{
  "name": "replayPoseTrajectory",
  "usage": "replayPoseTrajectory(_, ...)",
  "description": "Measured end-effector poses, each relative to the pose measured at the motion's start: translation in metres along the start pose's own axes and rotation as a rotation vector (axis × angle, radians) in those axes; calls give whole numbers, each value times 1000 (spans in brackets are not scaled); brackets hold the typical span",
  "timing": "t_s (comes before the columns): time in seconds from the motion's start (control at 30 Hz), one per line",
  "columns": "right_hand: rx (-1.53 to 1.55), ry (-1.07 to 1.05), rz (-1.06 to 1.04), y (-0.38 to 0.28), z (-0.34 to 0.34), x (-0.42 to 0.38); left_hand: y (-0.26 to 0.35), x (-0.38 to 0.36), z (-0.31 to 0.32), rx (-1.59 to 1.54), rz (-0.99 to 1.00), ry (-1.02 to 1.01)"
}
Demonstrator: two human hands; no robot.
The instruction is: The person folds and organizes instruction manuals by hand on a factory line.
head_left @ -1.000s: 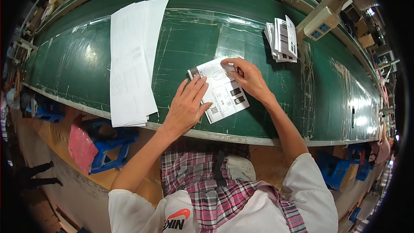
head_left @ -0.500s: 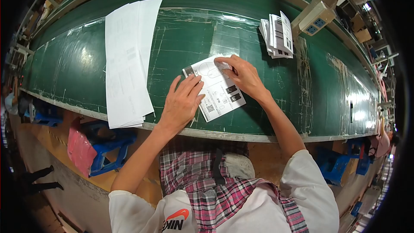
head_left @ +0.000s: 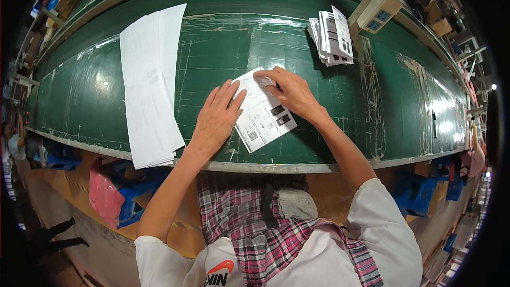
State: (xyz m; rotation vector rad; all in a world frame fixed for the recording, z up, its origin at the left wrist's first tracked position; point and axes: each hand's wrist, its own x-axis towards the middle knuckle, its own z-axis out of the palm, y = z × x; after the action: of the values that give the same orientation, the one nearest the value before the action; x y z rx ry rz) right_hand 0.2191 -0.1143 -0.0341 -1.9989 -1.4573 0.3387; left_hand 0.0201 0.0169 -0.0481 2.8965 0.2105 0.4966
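Observation:
A folded printed leaflet (head_left: 265, 122) with line drawings, dark pictures and a square code lies tilted on the green tabletop in front of me. My left hand (head_left: 217, 114) rests flat along its left edge, fingers stretched out, covering the upper left corner. At the leaflet's upper edge, my right hand (head_left: 291, 93) has its fingers curled, with index finger and thumb on the paper. Left of my hands lies a stack of long white sheets (head_left: 151, 85), slightly fanned. Several folded printed leaflets (head_left: 332, 37) are piled at the back right.
The green tabletop (head_left: 218, 48) carries strips of clear tape, and its front edge runs before my body. A post with a socket box (head_left: 378, 13) stands behind the leaflet pile. Blue stools (head_left: 411, 194) are beneath the table. A dark pen-like object (head_left: 434, 124) lies far right.
My left hand has slid up along the leaflet's left edge, over the dark strip at its corner. The right hand stays at the upper edge. The whole view has shifted slightly.

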Motion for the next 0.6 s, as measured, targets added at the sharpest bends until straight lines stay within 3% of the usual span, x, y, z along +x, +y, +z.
replayPoseTrajectory(0.23, 20, 15, 27, -3, -1, -1, 0, -3, -1, -4, -14, -19)
replayPoseTrajectory(0.6, -243, 61, 59, -10, -3, -4, -3, -3, 3, -60, -42, -12)
